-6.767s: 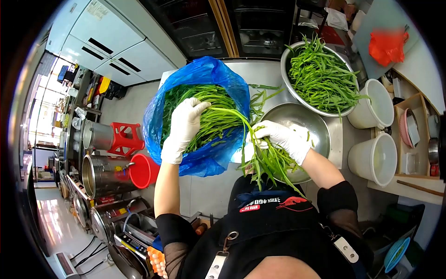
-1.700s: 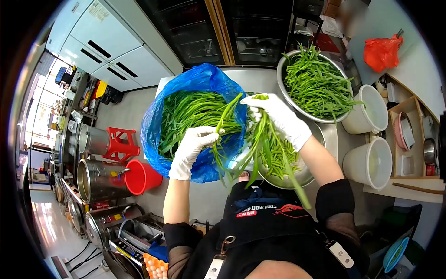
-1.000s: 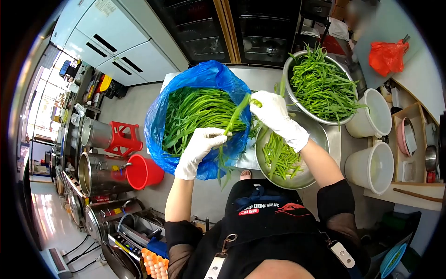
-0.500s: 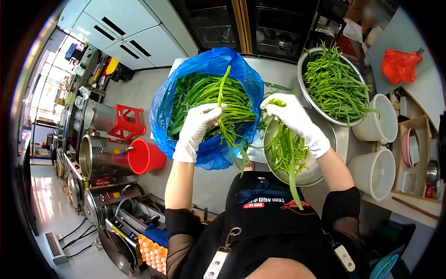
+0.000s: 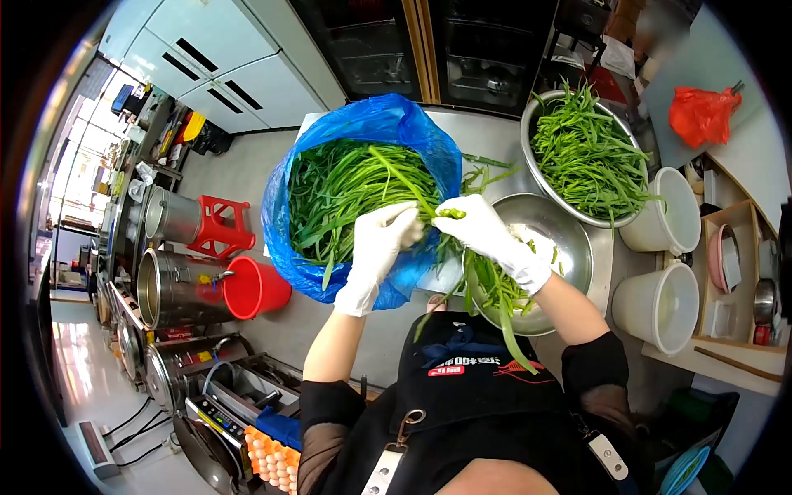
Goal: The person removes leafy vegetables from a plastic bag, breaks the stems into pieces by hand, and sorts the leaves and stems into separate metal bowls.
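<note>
My right hand (image 5: 487, 235), in a white glove, is closed around several pieces of green stem vegetable that looks like water spinach (image 5: 499, 289); their leaves hang over a steel bowl (image 5: 577, 239). A long pale stem (image 5: 400, 177) slants from above the blue plastic bag (image 5: 280, 219) down to the right hand's fingertips. Beside its lower end is my left hand (image 5: 384, 252), also gloved, fingers curled. Its fingertips are blurred, and I cannot tell whether they grip the stem. Inside the bag lies a large heap of uncut greens (image 5: 338, 194).
A second steel bowl (image 5: 532, 157) heaped with greens stands at the back right. White buckets (image 5: 656, 305) sit at the right. To the left are a red bucket (image 5: 256, 287), a red stool (image 5: 223, 227) and steel pots (image 5: 177, 289). Egg trays (image 5: 272, 458) lie at lower left.
The long stem, upright in my left hand before, now leans left with its lower end by my right hand. My hands have come closer together, the right one moving left and down.
</note>
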`<state>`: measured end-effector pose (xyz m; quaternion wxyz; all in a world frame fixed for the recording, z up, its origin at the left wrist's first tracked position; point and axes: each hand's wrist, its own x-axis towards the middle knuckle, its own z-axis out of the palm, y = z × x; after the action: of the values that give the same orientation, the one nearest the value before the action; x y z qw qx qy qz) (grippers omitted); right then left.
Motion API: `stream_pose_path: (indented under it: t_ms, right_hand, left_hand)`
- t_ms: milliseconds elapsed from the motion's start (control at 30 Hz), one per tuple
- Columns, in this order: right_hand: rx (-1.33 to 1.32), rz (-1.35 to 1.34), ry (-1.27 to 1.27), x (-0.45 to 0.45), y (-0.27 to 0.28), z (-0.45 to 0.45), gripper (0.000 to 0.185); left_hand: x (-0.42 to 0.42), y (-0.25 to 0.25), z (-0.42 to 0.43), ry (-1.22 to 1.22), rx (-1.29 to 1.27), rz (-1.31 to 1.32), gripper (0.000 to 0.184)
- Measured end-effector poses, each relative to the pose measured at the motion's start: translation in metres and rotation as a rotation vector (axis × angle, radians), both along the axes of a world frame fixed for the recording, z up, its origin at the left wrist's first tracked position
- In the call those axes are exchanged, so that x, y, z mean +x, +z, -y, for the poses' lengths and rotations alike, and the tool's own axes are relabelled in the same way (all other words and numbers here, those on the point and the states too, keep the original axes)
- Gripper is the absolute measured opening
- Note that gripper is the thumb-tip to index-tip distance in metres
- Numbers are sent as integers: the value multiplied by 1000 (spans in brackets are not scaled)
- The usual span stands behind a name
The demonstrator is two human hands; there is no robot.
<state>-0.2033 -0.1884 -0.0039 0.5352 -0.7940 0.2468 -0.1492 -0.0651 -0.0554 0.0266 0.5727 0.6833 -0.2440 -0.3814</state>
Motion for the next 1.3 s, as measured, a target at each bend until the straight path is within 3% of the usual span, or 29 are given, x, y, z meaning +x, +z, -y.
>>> stream_pose_path:
  t_ms: [67, 133, 167, 267, 400, 433, 800, 833, 1033, 1300]
  right_hand:
    - [-25, -12, 56, -10, 0, 10, 24]
    - [24, -102, 67, -20, 8, 15, 26]
    - [8, -99, 83, -23, 5, 17, 27]
    - [-56, -82, 122, -26, 1, 20, 29]
    - [-78, -113, 119, -26, 10, 21, 28]
    - [-62, -136, 105, -27, 12, 22, 28]
    - [218, -51, 192, -34, 3, 39, 25]
    - [215, -60, 178, -33, 2, 40, 24]
    - [423, -86, -2, -37, -4, 40, 19]
    - [489, 264, -253, -41, -32, 49, 13]
  left_hand:
    - [8, 23, -11, 94, 186, 218, 24]
    - [30, 17, -16, 248, -229, 843, 24]
    - [37, 28, -25, 196, -64, 1024, 32]
    - [52, 39, -12, -45, -207, 1447, 45]
    - [57, 20, -9, -376, 1, 1226, 32]
    - [58, 11, -6, -336, -153, 1218, 29]
    - [59, 2, -4, -273, -138, 1136, 32]
    - [56, 5, -4, -265, -152, 1140, 26]
    - [50, -4, -10, -317, -120, 1136, 24]
    - [32, -12, -15, -367, -35, 1186, 21]
